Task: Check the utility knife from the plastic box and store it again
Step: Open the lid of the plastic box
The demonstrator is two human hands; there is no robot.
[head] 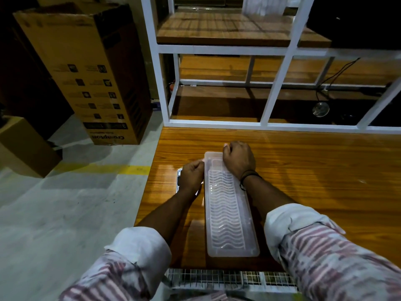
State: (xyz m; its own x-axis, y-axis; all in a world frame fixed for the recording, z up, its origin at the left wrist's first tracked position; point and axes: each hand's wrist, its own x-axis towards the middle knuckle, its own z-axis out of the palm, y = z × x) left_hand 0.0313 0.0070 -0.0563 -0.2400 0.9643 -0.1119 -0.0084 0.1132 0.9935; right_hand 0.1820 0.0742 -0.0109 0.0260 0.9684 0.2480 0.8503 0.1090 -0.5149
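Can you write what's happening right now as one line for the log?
left hand: at plastic box left edge | right hand: on far end | lid: appears on | knife: not visible | table: box lies flat

View: single, head-worn, wide-angle. Looks forward and steeply down over both forearms onto the wooden surface [303, 170]. Close range: sleeves fill the lower corners. Beyond the fingers [226, 146], a white frame shelf [275, 88]; to their left, floor [43, 213] and a cardboard carton [86, 72].

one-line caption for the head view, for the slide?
Both hands, left hand and right hand, work at the far end of a translucent plastic box on a wooden table.
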